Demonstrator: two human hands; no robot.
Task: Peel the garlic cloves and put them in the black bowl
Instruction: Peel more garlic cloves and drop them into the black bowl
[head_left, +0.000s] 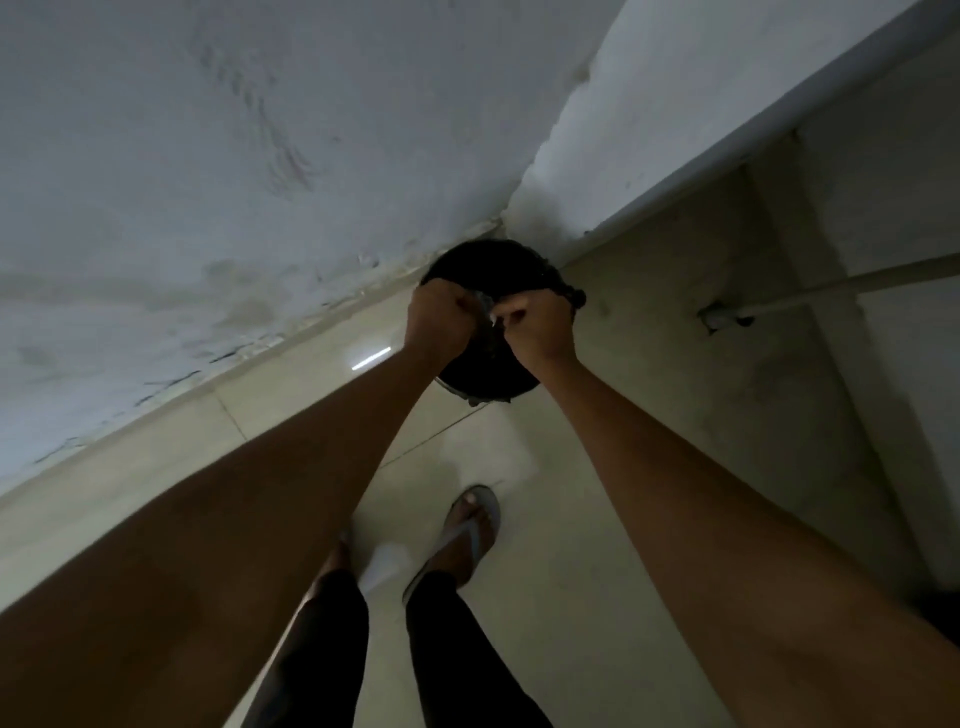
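both hands (439, 317) (537, 325) over black bowl (493, 265) — fingers curled

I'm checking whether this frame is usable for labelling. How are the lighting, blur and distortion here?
Head view: dim and flat overall, so the black bowl reads as a dark blob with no inner detail; whatever the left hand and right hand pinch between them is too small and soft to identify; a glare streak lies on the floor; wide-angle stretch enlarges the forearms.
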